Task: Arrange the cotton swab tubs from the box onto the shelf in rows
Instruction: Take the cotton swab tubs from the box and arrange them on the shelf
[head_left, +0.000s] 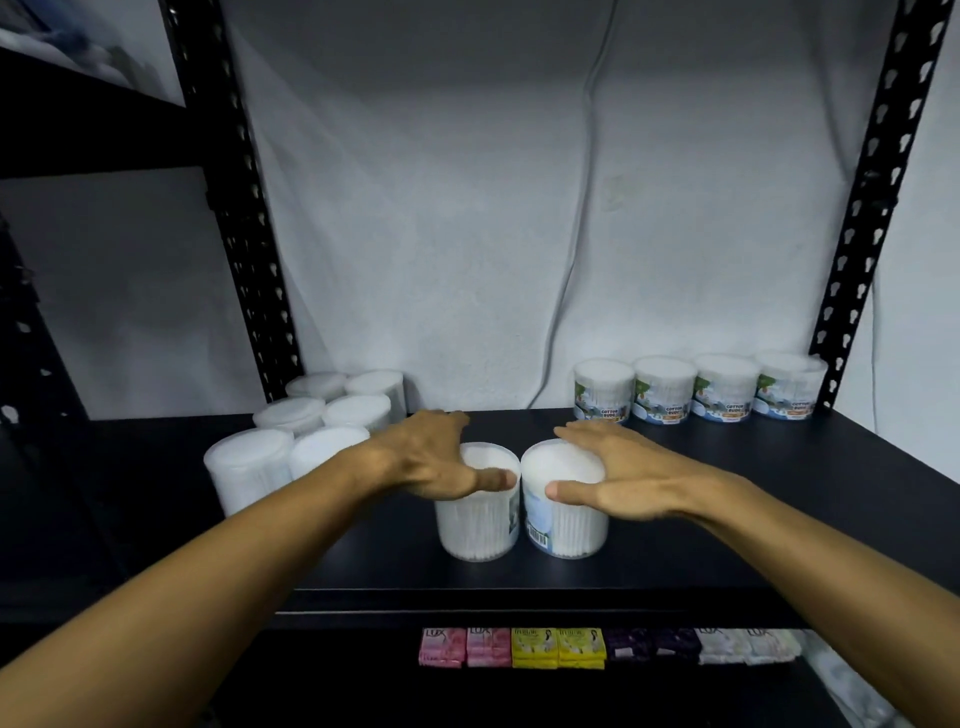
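Two clear cotton swab tubs stand side by side near the front middle of the black shelf. My left hand grips the top of the left tub, thumb on its front rim. My right hand grips the top of the right tub, which shows a barcode. A row of several labelled tubs stands along the back right. A packed cluster of several tubs sits at the left of the shelf.
Black perforated uprights rise at the left and right of the shelf. A grey cable hangs down the white back wall. Soap packs line the shelf below. No box is in view.
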